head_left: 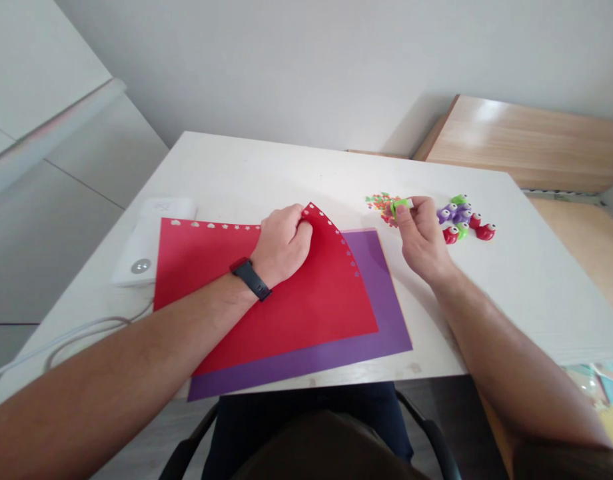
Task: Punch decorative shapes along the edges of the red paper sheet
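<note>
Already, a row of punched shapes (pixel 211 226) along two edges of the red card (pixel 296 320), left hand (pixel 281 243) curled tight on its lifted corner, right hand (pixel 421 233) pinching a green craft punch (pixel 401 206) beside paper scraps (pixel 381 207).

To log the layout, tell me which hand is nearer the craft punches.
Right hand, just beside the craft punches; the left hand is much farther off, on the red paper sheet.

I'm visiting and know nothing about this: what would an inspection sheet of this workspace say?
Surface: white table.
Job's things: red sheet, punched along its edges, partly over a purple sheet; red, purple and green craft punches.
Clutter: coloured paper punch-outs by the right hand.
Fingers: left hand curls up the red sheet's corner; right hand pinches a green craft punch.
Cables: white cable near a white box.
Surroundings: wooden board, white wall.
</note>
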Demonstrator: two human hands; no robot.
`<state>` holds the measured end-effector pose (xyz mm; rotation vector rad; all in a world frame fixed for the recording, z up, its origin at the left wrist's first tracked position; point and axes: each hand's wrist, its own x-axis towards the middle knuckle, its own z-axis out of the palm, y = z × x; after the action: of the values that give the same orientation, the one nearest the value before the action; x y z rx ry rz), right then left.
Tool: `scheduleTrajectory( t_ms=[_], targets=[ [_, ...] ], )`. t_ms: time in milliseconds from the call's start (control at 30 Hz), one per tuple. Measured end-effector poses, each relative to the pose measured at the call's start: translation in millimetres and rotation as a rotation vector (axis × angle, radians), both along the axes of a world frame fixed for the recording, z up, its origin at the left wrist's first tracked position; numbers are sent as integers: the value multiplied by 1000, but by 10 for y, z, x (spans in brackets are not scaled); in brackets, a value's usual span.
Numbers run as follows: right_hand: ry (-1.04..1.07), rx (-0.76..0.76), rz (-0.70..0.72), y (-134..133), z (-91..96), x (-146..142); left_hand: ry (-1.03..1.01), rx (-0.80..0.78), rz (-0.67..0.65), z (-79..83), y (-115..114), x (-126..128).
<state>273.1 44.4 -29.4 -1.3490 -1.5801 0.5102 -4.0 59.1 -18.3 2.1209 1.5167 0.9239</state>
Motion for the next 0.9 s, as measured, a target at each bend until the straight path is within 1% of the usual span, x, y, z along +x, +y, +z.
scheduleTrajectory(
  t_ms=[233, 400, 533, 700, 800, 900],
  targets=[
    [-40, -6, 29, 8, -21, -7, 72, 22, 28, -32, 10, -2],
    [-82, 1, 41, 9, -26, -10, 72, 36, 11, -79, 14, -20],
    [-80, -9, 51, -15, -35, -36, 60, 51, -2, -78, -5, -22],
    [-114, -27, 87, -101, 30, -104, 68, 10, 18, -50, -30, -7],
    [-156, -65, 143, -147, 85, -139, 84, 14, 6, -39, -38, 0],
    [-147, -105, 184, -173, 103, -154, 91, -3, 0, -27, -42, 3]
  ],
)
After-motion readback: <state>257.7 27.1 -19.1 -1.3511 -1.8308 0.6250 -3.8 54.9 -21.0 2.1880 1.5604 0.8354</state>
